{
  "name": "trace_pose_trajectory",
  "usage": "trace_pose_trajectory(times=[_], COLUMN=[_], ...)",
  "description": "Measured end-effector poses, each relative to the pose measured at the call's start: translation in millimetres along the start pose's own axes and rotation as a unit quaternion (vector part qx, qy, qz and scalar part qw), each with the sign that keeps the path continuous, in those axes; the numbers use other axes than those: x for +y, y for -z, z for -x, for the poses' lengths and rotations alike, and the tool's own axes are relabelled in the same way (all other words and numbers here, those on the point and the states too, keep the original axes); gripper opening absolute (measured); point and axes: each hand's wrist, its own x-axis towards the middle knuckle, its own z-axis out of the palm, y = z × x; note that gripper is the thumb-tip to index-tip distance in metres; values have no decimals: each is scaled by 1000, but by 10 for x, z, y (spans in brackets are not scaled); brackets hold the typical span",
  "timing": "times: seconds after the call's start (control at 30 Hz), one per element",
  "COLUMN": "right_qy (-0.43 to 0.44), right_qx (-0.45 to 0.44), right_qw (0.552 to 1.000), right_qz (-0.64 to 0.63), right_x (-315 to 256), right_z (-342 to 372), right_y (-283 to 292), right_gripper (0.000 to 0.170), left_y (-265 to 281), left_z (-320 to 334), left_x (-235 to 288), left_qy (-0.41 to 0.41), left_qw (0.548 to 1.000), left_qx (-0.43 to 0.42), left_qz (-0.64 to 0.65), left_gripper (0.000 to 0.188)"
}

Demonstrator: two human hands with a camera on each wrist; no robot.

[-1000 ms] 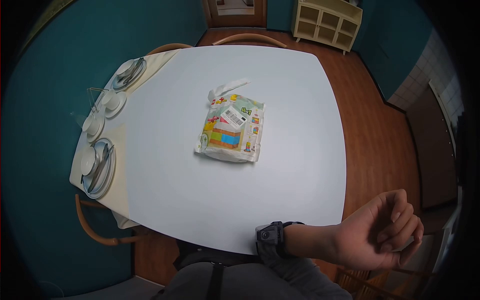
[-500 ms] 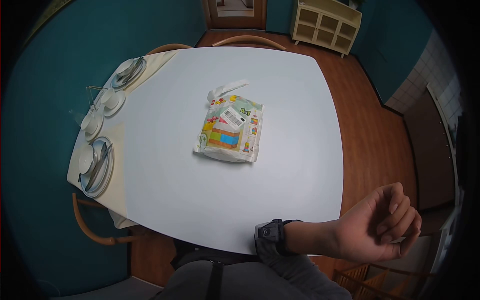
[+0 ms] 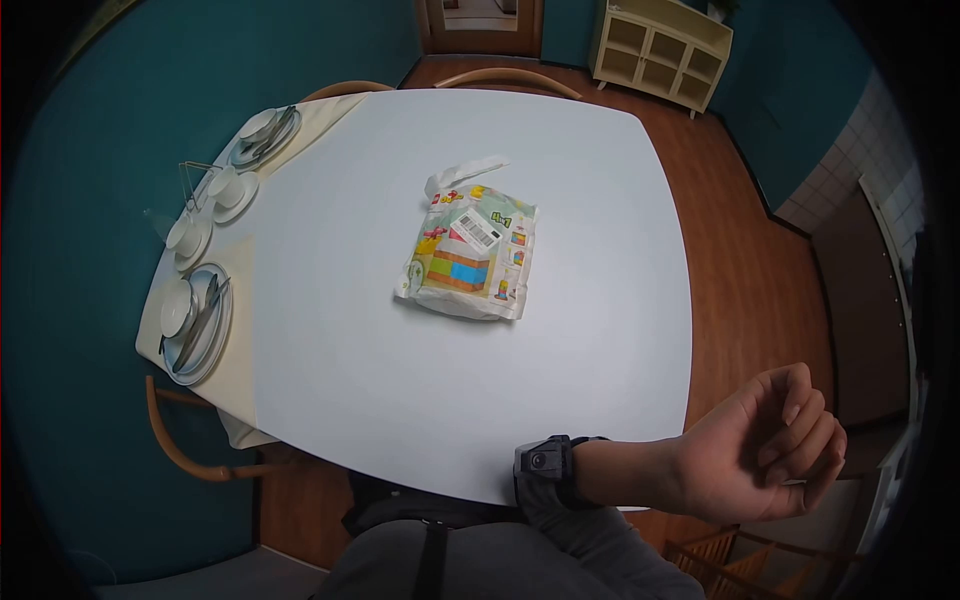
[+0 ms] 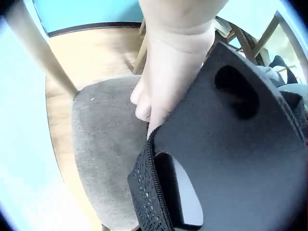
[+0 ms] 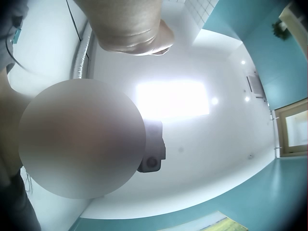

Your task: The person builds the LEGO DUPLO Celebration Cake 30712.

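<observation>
My right hand [image 3: 765, 440] is held up past the table's near right corner, palm turned up, fingers loosely curled around nothing. A black wrist camera [image 3: 542, 460] is strapped at its wrist. On the white table [image 3: 330, 370] lies a printed toy-brick bag [image 3: 470, 265] with a barcode label, well apart from that hand. A torn strip [image 3: 465, 174] curls from its top edge. My left hand [image 4: 166, 77] is out of the head view; its wrist view shows it pointing down beside a black zip-edged fabric piece [image 4: 231, 163]. Its fingertips are partly hidden, and I cannot tell whether they grip the fabric.
Along the table's left side stand stacked plates [image 3: 208, 345] with cutlery, a bowl [image 3: 178, 307] and cups [image 3: 226, 187] on a cream cloth [image 3: 240, 380]. A grey chair seat [image 4: 106, 144] is below the left hand. Wooden chairs [image 3: 185, 455] surround the table; a cabinet [image 3: 660, 50] stands behind.
The head view has shifted slightly, so the table and bag appear a little displaced. My right hand has risen slightly; its fingers keep the same loose curl. The bag has not moved on the table.
</observation>
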Motion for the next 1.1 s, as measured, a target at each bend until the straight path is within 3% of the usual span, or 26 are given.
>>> trace_pose_trajectory(times=[0.3, 0.93, 1.1], right_qy=[-7, -12, -24], right_qx=[-1, 1, 3], right_qw=[1000, 1000, 1000], right_qz=[30, 17, 17], right_x=[75, 71, 103], right_z=[-29, -34, -34], right_y=[50, 61, 59], right_gripper=[24, 25, 26], left_y=[75, 95, 102], left_z=[-1, -46, -71], left_x=[-2, -38, -74], left_qy=[-9, -35, -25], left_qw=[1000, 999, 997], left_qx=[5, 15, 26], left_qz=[11, 6, 72], left_gripper=[29, 29, 29])
